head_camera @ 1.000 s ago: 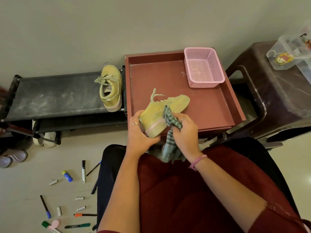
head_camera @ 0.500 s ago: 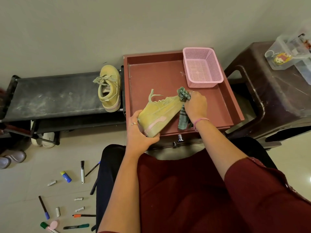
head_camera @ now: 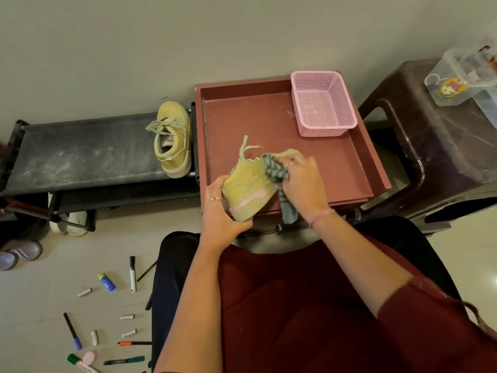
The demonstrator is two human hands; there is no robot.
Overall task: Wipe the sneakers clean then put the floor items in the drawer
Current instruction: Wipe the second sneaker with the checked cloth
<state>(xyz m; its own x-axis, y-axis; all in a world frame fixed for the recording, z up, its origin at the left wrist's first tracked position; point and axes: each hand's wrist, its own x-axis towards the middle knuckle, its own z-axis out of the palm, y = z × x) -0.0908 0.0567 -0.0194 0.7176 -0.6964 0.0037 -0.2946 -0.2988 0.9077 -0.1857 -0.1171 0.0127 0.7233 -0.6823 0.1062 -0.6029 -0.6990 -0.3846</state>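
My left hand (head_camera: 221, 215) grips the heel of a yellow-green sneaker (head_camera: 248, 188) held on its side over the open red-brown drawer (head_camera: 360, 162). My right hand (head_camera: 302, 184) holds a green checked cloth (head_camera: 274, 170) bunched against the sneaker's upper near the laces; the cloth's tail hangs over the drawer's front edge. The second yellow-green sneaker (head_camera: 173, 138) stands on the black shoe rack (head_camera: 80, 154) to the left. Several markers, pens and small items (head_camera: 107, 316) lie scattered on the floor at the lower left.
A pink mesh basket (head_camera: 322, 103) sits in the drawer's back right corner. A dark plastic stool (head_camera: 441, 152) with a clear container (head_camera: 462, 76) stands to the right. Pale shoes (head_camera: 67, 224) sit under the rack. My red-clothed lap fills the bottom.
My right hand has swept the cloth along the sneaker, first out toward the toe, then back toward the middle near the laces. The left hand keeps its hold on the heel.
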